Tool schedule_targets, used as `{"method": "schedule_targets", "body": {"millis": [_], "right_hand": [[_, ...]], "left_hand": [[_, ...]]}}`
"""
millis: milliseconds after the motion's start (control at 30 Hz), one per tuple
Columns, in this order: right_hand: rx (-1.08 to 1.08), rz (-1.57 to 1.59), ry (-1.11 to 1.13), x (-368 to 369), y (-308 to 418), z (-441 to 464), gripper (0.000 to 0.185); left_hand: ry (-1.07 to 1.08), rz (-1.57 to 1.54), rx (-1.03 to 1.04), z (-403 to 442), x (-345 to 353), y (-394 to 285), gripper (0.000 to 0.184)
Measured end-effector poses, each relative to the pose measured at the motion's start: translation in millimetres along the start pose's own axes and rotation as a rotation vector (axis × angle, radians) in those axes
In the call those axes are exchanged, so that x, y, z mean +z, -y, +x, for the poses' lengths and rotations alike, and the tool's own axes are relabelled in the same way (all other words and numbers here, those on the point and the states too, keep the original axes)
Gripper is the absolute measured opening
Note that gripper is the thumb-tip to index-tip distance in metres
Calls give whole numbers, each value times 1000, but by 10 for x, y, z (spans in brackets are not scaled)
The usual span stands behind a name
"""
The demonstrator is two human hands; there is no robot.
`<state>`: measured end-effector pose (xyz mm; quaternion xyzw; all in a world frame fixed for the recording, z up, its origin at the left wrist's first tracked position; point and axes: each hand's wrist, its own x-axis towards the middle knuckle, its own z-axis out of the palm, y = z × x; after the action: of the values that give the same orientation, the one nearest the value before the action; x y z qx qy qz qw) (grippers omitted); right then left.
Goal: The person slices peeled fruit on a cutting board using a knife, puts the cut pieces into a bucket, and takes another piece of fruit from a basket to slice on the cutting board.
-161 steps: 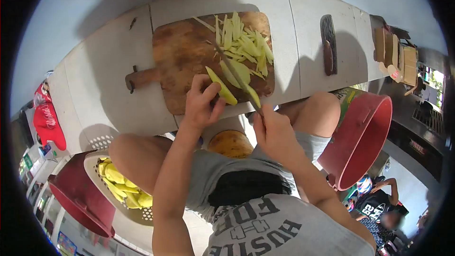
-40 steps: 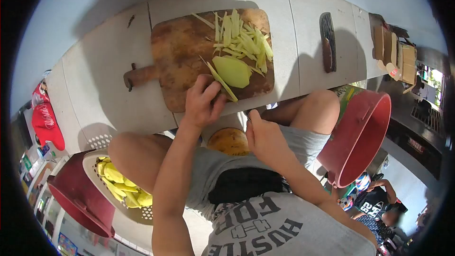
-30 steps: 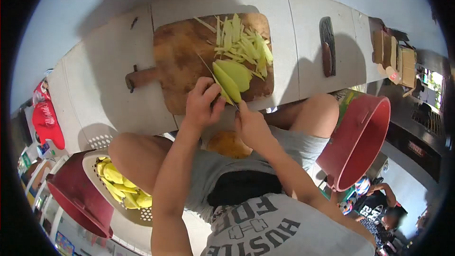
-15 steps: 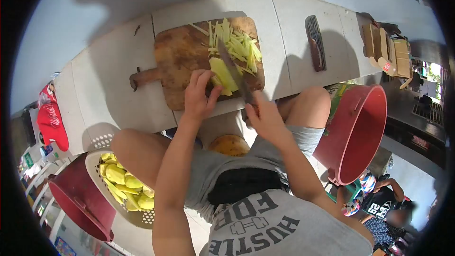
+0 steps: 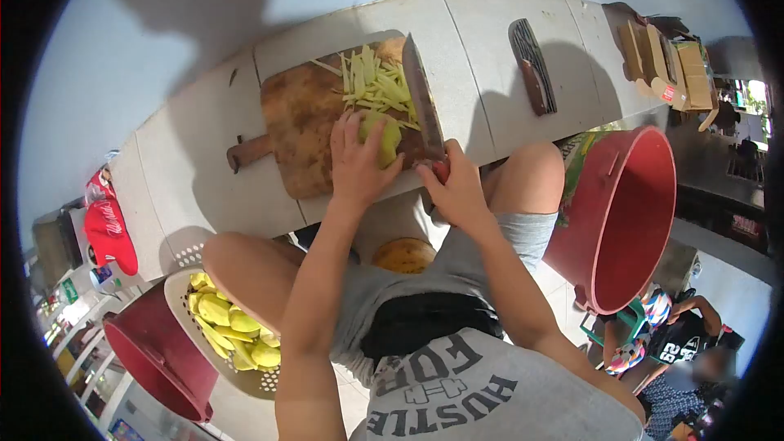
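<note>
My left hand (image 5: 359, 159) is closed on a peeled yellow-green piece of fruit (image 5: 385, 139), which looks like green mango, and presses it on the wooden cutting board (image 5: 302, 126). Gripped by its reddish handle in my right hand (image 5: 459, 189) is a large knife (image 5: 421, 98). Its long blade points away from me along the board's right edge, apart from the fruit. Thin pale-green strips (image 5: 376, 82) are heaped on the far right part of the board. My left fingers cover part of the fruit.
A second knife with a dark striped blade (image 5: 535, 65) lies on the tiled counter (image 5: 469, 24). At left, a perforated basket (image 5: 184, 298) holds several peeled fruits. Red tubs (image 5: 621, 220) stand on both sides. Cardboard boxes (image 5: 665, 65) are far right; another person (image 5: 682, 339) sits lower right.
The knife has swung right, from against the fruit to the board's right edge. My left hand has shifted right and now covers more of the fruit. The whole view has shifted slightly.
</note>
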<state>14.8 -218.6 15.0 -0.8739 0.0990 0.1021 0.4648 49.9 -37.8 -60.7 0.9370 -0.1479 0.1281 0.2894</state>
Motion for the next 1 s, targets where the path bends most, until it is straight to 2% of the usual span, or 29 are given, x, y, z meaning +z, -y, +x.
{"method": "schedule_targets", "body": {"millis": [100, 300, 367, 500, 600, 667, 700, 767, 833, 900, 1000], "right_hand": [[8, 20, -27, 115, 9, 113, 38], [-130, 108, -135, 397, 22, 441, 45], [-158, 35, -56, 420, 108, 473, 41], [-295, -44, -64, 581, 70, 527, 40], [-352, -133, -98, 619, 13, 554, 49], [-165, -20, -58, 547, 22, 544, 47], [-169, -19, -55, 472, 65, 519, 47], [-55, 132, -114, 264, 174, 442, 38], [-47, 94, -202, 157, 166, 426, 39], [123, 187, -275, 26, 137, 448, 41], [101, 92, -321, -73, 30, 465, 42]], "left_hand": [[-38, -102, -5, -62, 9, 66, 67], [-110, -187, -3, -100, -26, 111, 63], [-121, -192, 1, -113, -23, 129, 64], [-135, -226, -10, -126, -18, 150, 67], [-132, -243, -13, -136, -30, 145, 67], [-137, -250, -20, -111, -27, 154, 66], [-127, -248, -11, -103, -20, 162, 67], [-116, -243, -6, -87, -3, 155, 67], [-100, -233, -28, -22, 23, 91, 68], [-45, -177, -47, 44, 18, 15, 68], [20, -79, -68, 94, 24, -18, 68]]}}
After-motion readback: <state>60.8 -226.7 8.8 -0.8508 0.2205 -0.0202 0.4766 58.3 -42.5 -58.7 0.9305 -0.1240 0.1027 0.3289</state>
